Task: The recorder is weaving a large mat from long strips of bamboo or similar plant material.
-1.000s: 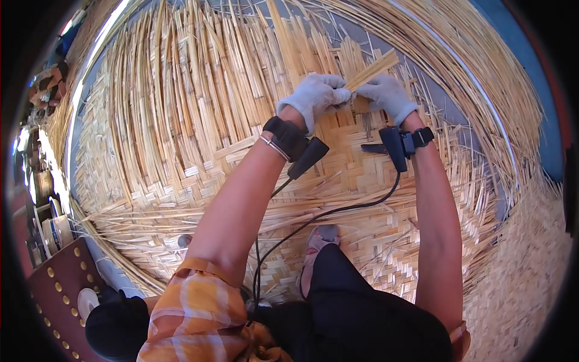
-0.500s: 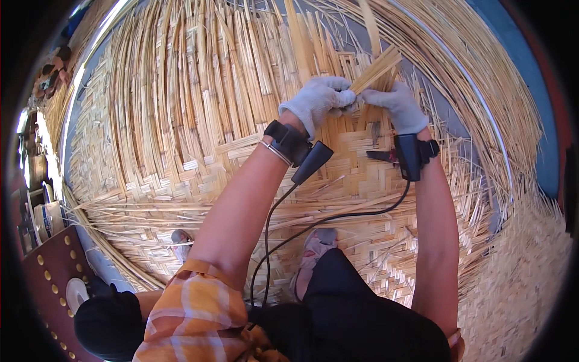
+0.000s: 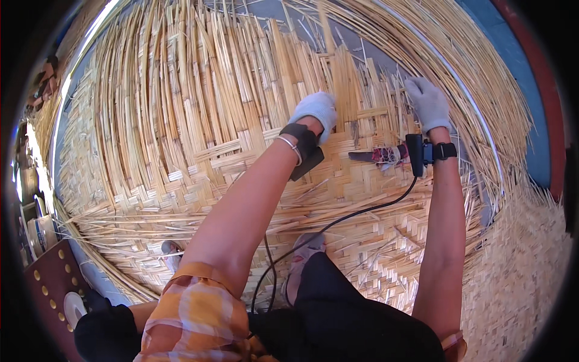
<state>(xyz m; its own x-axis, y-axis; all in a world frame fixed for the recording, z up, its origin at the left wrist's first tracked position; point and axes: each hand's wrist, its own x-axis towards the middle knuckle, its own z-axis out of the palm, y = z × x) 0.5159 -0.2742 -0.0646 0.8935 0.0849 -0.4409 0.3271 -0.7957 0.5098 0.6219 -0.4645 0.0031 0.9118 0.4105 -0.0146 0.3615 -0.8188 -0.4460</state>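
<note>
My left hand (image 3: 315, 113), in a pale work glove, is closed low over the reed strips; what its fingers hold, if anything, is hidden. Beside it, a flat bundle of split reed (image 3: 345, 90) stretches away along the mat. My right hand (image 3: 427, 104), gloved too, is apart from the left, its fingers extended over the loose reed ends at the right. Near my right wrist lies a knife-like tool (image 3: 377, 155) with a dark blade and a handle wrapped in red cloth and string. The partly woven reed mat (image 3: 241, 181) spreads beneath both hands.
Long loose reeds (image 3: 476, 78) curve along the right side, beside another woven mat (image 3: 518, 277). A black cable (image 3: 356, 213) runs from the right wrist device across the mat. My shoe (image 3: 310, 241) rests on the weave. A brown studded panel (image 3: 51, 289) stands at lower left.
My hands have parted: the right moved right and let go of the split reed strips, the left moved slightly down. The strips, raised and bent before, now lie along the mat.
</note>
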